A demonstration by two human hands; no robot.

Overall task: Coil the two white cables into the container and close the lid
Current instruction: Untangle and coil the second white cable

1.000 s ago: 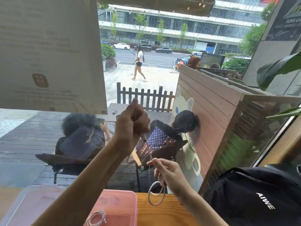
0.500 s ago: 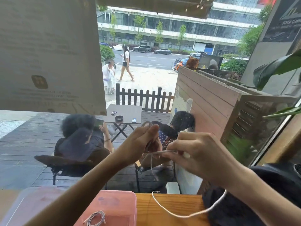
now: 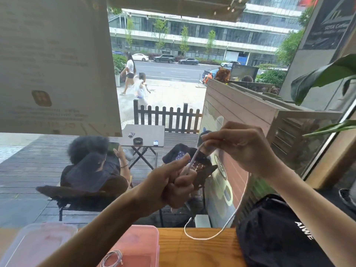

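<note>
Both bare forearms are raised in front of a window, well above the light wooden tabletop [image 3: 198, 251]. The left hand [image 3: 173, 185] comes up from the lower left with the thumb pointing up and the other fingers curled tight into a fist around the lower part of a thin white cable [image 3: 238, 205]. The right hand [image 3: 238, 145] reaches in from the lower right, held higher, wrist bent, its fingertips [image 3: 207, 140] pinched on the same cable where it runs taut up from the left fist. From the right hand the cable drops in a long loose curve, touches the tabletop and bends back up to a free end just above the table's far edge. At the bottom edge sits a pink translucent plastic container [image 3: 142, 239], open, and inside it lies a second white cable, already coiled [image 3: 112, 259]; the left forearm crosses in front of the container and hides part of it. To the container's left lies a clear plastic lid [image 3: 34, 243], off. A black fabric bag with white lettering [image 3: 279, 234] rests on the table at right, under the right forearm.
</note>
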